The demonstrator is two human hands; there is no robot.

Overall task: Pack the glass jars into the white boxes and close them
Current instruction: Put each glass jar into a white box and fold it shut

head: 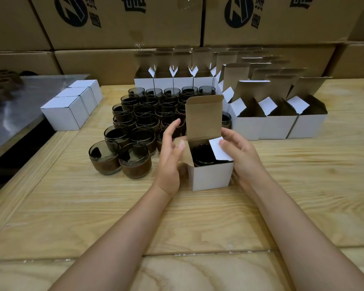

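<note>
Wooden table (198, 227): pale pine planks, strong grain, seams running across and along its left edge.

Left of the wooden table, butted against it: steel table (29, 101), lower, dull grey, reflective top. At its far left end, a dark brown heap (0, 82) with round hollows; blurred, cannot tell what it is.

Behind the wooden table: wall of brown cartons (124, 38), stacked at least two rows high and running the full width. Upper cartons carry a dark round logo (72, 11), and a second (240, 11) to the right, with block lettering beside each; text cut off at the top.
</note>
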